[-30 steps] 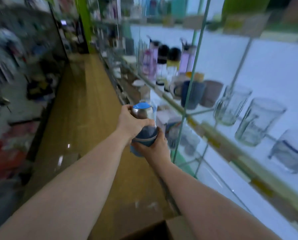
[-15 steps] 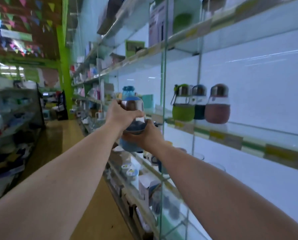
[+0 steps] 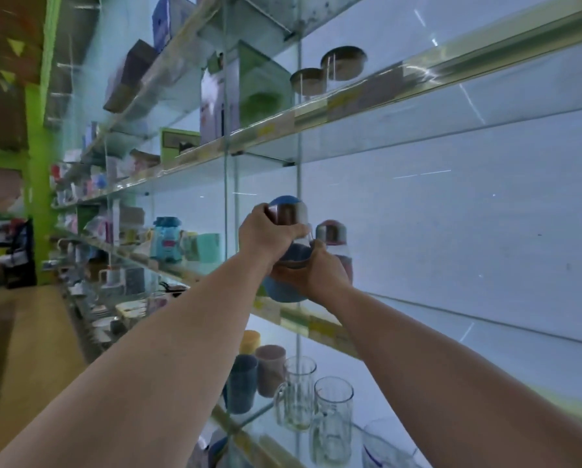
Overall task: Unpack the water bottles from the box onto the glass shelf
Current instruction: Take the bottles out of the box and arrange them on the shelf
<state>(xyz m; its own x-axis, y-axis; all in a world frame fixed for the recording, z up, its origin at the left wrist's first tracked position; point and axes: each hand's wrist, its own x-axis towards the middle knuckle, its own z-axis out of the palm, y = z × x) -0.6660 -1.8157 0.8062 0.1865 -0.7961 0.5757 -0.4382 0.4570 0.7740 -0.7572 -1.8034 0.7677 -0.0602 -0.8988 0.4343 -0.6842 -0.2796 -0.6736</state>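
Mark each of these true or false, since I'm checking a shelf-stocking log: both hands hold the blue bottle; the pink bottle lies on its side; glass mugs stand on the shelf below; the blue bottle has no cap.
1. Both hands, the left hand and the right hand, hold the blue bottle. True.
2. The pink bottle lies on its side. False: it stands upright.
3. Glass mugs stand on the shelf below. True.
4. The blue bottle has no cap. False: it wears a metal cap with a blue top.

No legible text — labels blurred.
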